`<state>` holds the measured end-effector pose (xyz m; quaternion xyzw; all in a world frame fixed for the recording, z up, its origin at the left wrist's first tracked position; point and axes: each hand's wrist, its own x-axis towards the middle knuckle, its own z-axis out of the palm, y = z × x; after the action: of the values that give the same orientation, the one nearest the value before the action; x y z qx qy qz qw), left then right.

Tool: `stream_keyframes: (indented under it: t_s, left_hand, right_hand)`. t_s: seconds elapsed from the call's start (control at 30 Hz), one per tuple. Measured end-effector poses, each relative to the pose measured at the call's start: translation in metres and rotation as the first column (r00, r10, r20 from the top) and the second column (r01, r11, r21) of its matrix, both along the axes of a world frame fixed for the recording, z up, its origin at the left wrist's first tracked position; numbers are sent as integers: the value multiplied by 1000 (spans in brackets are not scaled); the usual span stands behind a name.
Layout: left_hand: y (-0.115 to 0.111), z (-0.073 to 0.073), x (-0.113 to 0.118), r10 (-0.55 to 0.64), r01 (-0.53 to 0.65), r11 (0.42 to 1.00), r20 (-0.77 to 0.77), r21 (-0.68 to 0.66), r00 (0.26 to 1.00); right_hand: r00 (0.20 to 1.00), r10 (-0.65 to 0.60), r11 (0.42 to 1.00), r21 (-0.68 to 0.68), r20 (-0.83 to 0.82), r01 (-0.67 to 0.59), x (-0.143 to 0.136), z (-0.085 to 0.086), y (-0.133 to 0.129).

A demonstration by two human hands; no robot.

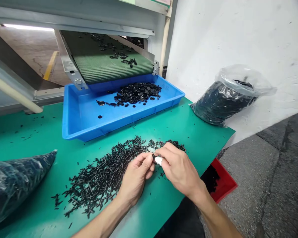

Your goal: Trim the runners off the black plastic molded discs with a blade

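Observation:
My left hand point(136, 175) and my right hand point(177, 167) meet over the front of the green table. Between their fingertips is a small black part point(154, 156), mostly hidden, which both hands pinch. A white covering point(159, 160) wraps the tip of my right thumb. Just beyond and to the left of my hands spreads a pile of thin black cross-shaped pieces point(106, 172). The blue tray point(94, 124) behind it holds a heap of round black parts point(139, 92), some lying loose on its floor.
A green conveyor belt point(114, 71) carrying more black parts ends above the tray. One filled plastic bag point(221, 99) leans at the right wall, another bag point(17, 185) lies at left. A red bin point(227, 186) with black pieces sits below the table's right edge.

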<state>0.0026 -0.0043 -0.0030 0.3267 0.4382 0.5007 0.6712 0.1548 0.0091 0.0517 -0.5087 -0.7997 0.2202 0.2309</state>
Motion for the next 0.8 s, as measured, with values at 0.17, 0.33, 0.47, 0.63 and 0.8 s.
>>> stream_keyframes:
  t_s: [0.17,0.33,0.47,0.63,0.8]
  left_hand:
    - [-1,1,-2,-9,10,1000,33,-17,999]
    - [-3,1,1,-8,9,1000,35,-18,999]
    - [-4,0,3,-21,21,1000,15,-21,1000]
    - [-4,0,2,-47,47,999,-14,-25,999]
    - [-3,2,-1,-101,101,995,2,-17,995]
  right_hand:
    - [998,34,997,-74,-54,-38,6,-4,-16]
    - [995,-78,996,-39,66,81,12,-15,-28]
    - [988,-130,991,-24,77,133,7,-20,-32]
    - [977,-131,991,6,-168,134,2,-23,-25]
    - [954,-134,991,-33,-269,130,3,-25,-19]
